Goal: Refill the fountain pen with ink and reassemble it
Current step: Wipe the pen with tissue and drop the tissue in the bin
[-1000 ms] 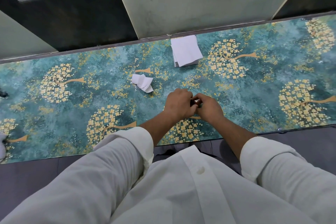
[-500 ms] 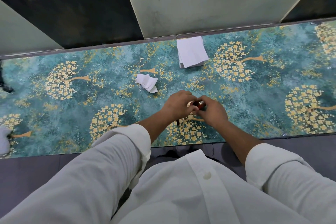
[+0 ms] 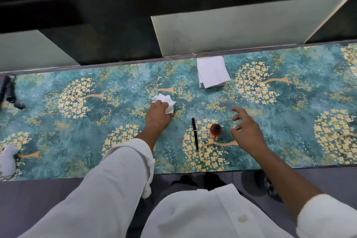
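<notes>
A slim black fountain pen [image 3: 195, 133] lies on the teal flowered table cover [image 3: 289, 141], pointing away from me. Just right of it stands a small red ink bottle [image 3: 215, 130] with a dark cap. My left hand [image 3: 158, 116] rests on the table to the left of the pen, its fingers closed on a crumpled white tissue [image 3: 166, 102]. To the right of the bottle my right hand [image 3: 245, 131] hovers, fingers spread, touching nothing.
A stack of folded white paper napkins [image 3: 212, 71] lies at the table's far edge. A black coiled cable [image 3: 10, 92] sits at the far left, and a white cloth wad [image 3: 8, 158] near the left front edge. Pale panels rise behind the table.
Both hands were closed together over the bottle. They have since parted: the left went to the crumpled tissue and took it, the right drew off to the right. Pen and bottle now stand uncovered.
</notes>
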